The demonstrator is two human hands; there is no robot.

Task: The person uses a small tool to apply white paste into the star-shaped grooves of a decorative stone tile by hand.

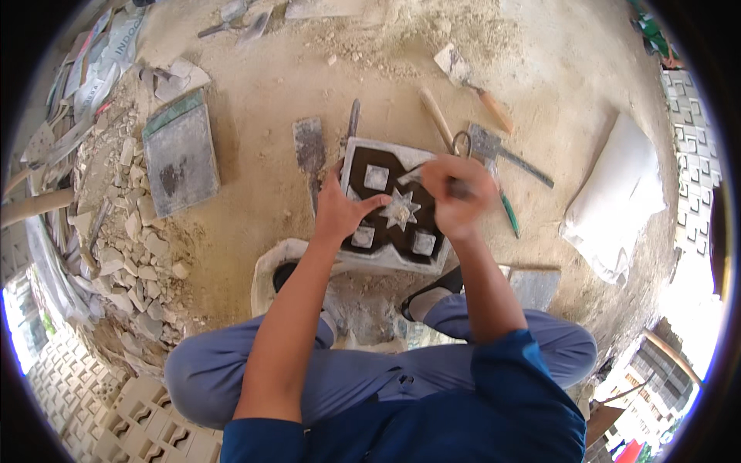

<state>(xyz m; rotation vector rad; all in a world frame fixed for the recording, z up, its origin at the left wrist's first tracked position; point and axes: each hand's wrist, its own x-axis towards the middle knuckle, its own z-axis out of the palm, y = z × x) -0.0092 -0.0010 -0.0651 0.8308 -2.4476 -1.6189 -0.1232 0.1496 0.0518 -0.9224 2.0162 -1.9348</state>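
A square pale-grey block (395, 261) with a dark brown patterned face lies in front of my feet. A raised eight-pointed star stands at its middle, with small pale squares around it. My left hand (342, 210) grips the block's left edge, its thumb reaching over the face toward the star. Over the upper right part of the block, my right hand (461, 197) is closed around a small hand tool with a dark handle (460, 188). The tool's pale metal tip (412, 174) is at the upper edge of the pattern. Motion blurs this hand, so the tool's exact kind is unclear.
Beyond the block lie a flat metal scraper (309, 145), a wooden-handled trowel (494, 109), a flat blade (485, 142) and a green pen-like stick (509, 214). A grey slab (181, 158) rests against rubble (131, 231) on the left. A white sack (617, 197) lies right.
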